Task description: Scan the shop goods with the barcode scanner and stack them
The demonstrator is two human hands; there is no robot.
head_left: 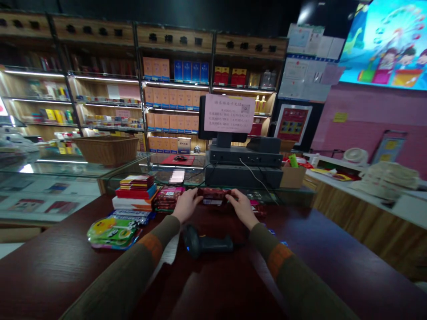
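Observation:
Both my hands hold a long dark red carton (pixel 213 194) just above the dark wooden counter (pixel 333 249), in front of the cash register. My left hand (pixel 187 205) grips its left end with the fingers curled round it. My right hand (pixel 240 207) grips the right end the same way. A black barcode scanner (pixel 206 242) lies on the counter between my forearms, close to me. A stack of similar red cartons (pixel 168 198) sits just left of my left hand.
A pile of red and white boxes (pixel 135 192) and colourful flat packs (pixel 113 230) lie at the left. The black register (pixel 245 163) with its screen and pink notice (pixel 228 113) stands behind. A wicker basket (pixel 106 149) rests on the glass case; shelves of boxes fill the back wall.

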